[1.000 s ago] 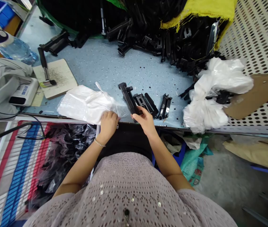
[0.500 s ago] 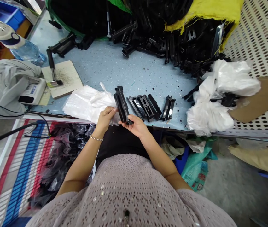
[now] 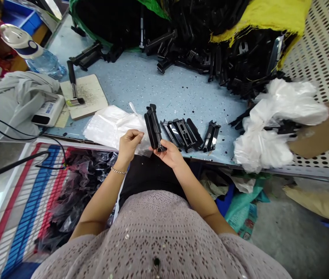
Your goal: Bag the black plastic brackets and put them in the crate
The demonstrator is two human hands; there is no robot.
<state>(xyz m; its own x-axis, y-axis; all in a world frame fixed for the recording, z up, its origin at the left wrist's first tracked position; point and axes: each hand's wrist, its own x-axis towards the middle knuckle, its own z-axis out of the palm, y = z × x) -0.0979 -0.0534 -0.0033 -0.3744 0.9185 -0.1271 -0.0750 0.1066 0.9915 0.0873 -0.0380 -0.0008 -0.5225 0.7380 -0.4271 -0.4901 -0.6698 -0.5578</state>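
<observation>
My right hand (image 3: 168,153) grips the lower end of a long black plastic part (image 3: 153,126), which is held up at a slant over the table's front edge. Just left of it, my left hand (image 3: 130,145) is closed, thumb against the fingers, apart from the part. Whether anything is in that pinch cannot be made out. Beneath and behind the left hand lies a stack of clear plastic bags (image 3: 109,126). To the right of the held part, several similar black parts (image 3: 183,133) rest side by side, with another black part (image 3: 211,135) slightly farther right.
At the back, black parts spill from a green sack (image 3: 76,23) and a yellow sack (image 3: 280,15). Bunched white plastic bags (image 3: 264,149) lie at right beside cardboard (image 3: 312,131). A hammer (image 3: 73,83) lies on a board (image 3: 93,93) at left, near a water bottle (image 3: 47,62).
My left hand has drawn off the black part, its fingers curling closed. The right hand still holds the part. The whole view has shifted slightly to the right.
</observation>
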